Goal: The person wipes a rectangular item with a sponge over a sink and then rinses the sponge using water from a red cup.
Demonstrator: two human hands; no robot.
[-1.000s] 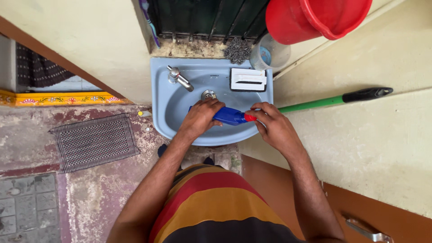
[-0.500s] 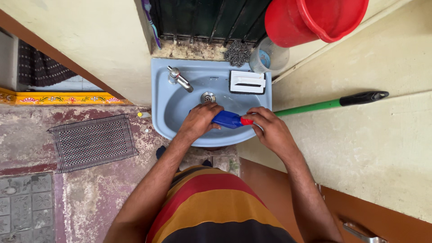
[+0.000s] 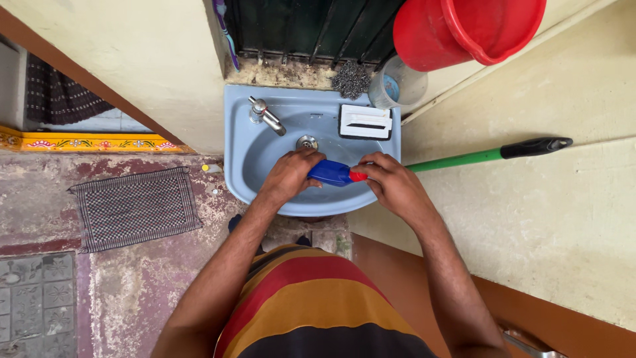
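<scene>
A blue bottle (image 3: 329,173) with a red cap (image 3: 358,176) lies sideways over the bowl of a blue wall sink (image 3: 246,159). My left hand (image 3: 289,176) grips the bottle's body. The fingers of my right hand (image 3: 392,186) are closed around the red cap at the bottle's right end. Both hands hover just above the sink's front half, near the drain (image 3: 306,141). Most of the bottle's body is hidden under my left hand.
A metal tap (image 3: 264,114) sits at the sink's back left, a white soap dish (image 3: 365,122) at its back right. Steel wool (image 3: 350,79), a plastic cup (image 3: 396,83) and a red bucket (image 3: 467,30) stand behind. A green-handled tool (image 3: 487,154) leans right; a checked mat (image 3: 136,207) lies left.
My hands and the bottle have stayed over the sink, shifting slightly to the left. My right fingers have closed further over the red cap.
</scene>
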